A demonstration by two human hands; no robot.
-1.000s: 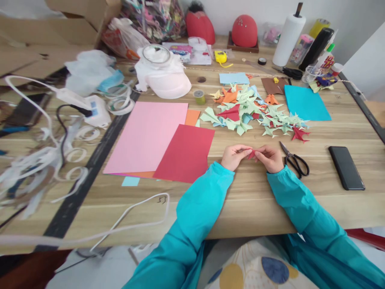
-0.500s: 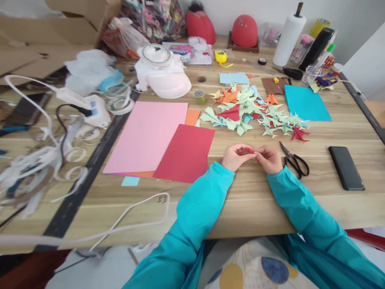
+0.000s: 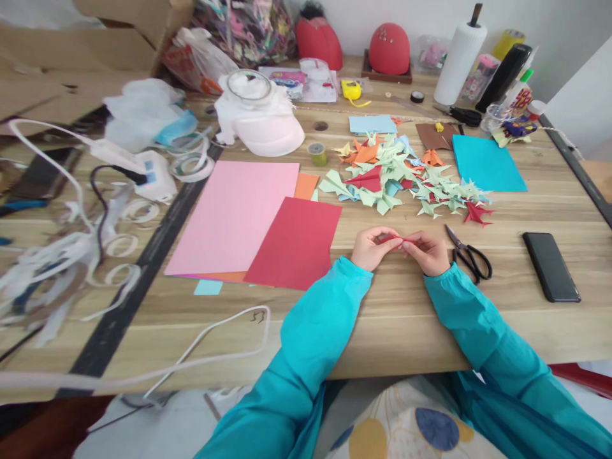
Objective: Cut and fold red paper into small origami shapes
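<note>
A small folded piece of red paper (image 3: 402,240) is pinched between my two hands above the table, mostly covered by the fingers. My left hand (image 3: 375,248) grips its left part, and my right hand (image 3: 427,251) closes on its right part. Beyond the hands lies a heap of folded paper shapes (image 3: 389,162), mostly pale green, with orange, red and blue ones among them. Black-handled scissors (image 3: 471,255) rest just right of my right hand. To the left, a red paper sheet (image 3: 296,245) overlaps a larger pink sheet (image 3: 239,213).
A black phone (image 3: 551,268) lies at the right. Behind the heap are a turquoise sheet (image 3: 488,164), a yellow tape measure (image 3: 351,90) and a white roll (image 3: 459,62). A power strip (image 3: 155,175), cables and white strips clutter the left side.
Both hands stay in nearly the same place. The fingers have shifted slightly on the red paper, which now shows as a thin, flatter strip between them.
</note>
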